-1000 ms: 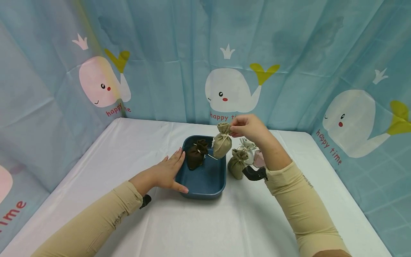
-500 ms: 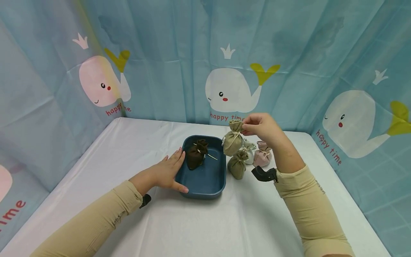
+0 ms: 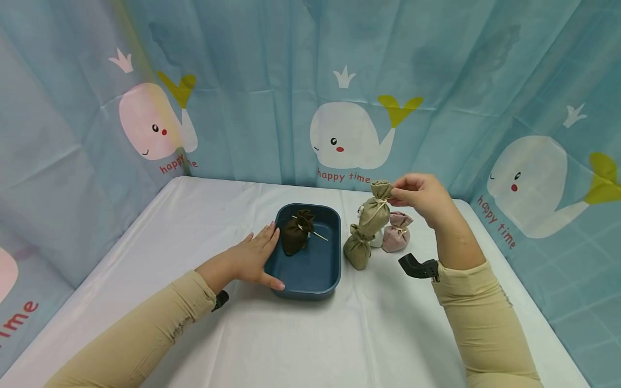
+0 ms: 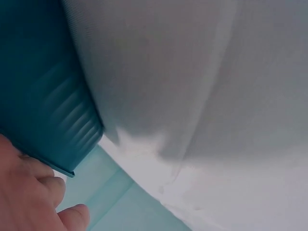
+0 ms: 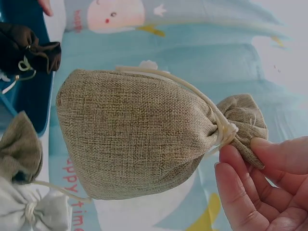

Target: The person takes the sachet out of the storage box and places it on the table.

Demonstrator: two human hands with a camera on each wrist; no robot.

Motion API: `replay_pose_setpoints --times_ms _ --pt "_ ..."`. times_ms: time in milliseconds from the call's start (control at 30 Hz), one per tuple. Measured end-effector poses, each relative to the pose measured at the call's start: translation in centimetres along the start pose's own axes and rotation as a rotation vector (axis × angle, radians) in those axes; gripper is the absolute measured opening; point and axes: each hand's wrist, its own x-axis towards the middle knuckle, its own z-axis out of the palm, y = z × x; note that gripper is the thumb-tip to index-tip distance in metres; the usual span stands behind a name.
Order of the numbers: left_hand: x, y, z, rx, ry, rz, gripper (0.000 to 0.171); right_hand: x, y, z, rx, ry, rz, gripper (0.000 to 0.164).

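My right hand (image 3: 421, 198) pinches the gathered neck of a beige drawstring pouch (image 3: 374, 216), which hangs to the right of the blue bin. Seen from the right wrist, the pouch (image 5: 134, 134) has coarse weave and a cream cord tied at its neck, with thumb and fingertips on the ruffled top. My left hand (image 3: 249, 260) lies with straight fingers along the left rim of the blue bin (image 3: 304, 295). Inside the bin rests a dark brown pouch (image 3: 295, 237). The left wrist view catches the bin's ribbed outer wall (image 4: 57, 110) and part of that hand.
An olive pouch (image 3: 357, 253) stands just right of the bin. Behind it a white pouch (image 5: 33, 211) is mostly hidden in the head view, with a pink pouch (image 3: 397, 237) to its right. A white cloth (image 3: 291, 345) covers the table, and a printed blue curtain (image 3: 271, 124) hangs behind.
My right hand has carried the beige pouch from over the bin to the right, in front of the white pouch. The pink pouch has come into full view. My left hand stays at the rim.
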Motion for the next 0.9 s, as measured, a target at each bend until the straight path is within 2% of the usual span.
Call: replay_pose_setpoints --times_ms 233,433,900 --pt "-0.2 0.3 -0.4 0.033 -0.010 -0.007 0.131 -0.9 1.3 -1.1 -0.009 0.045 0.011 0.022" --pt "-0.2 0.3 -0.3 0.046 0.002 -0.001 0.129 -1.8 2.2 -2.1 -0.061 0.085 0.049 0.023" --pt "-0.3 0.5 -0.6 0.046 -0.006 -0.008 0.128 -2.4 5.1 -2.4 -0.113 0.062 0.115 0.021"
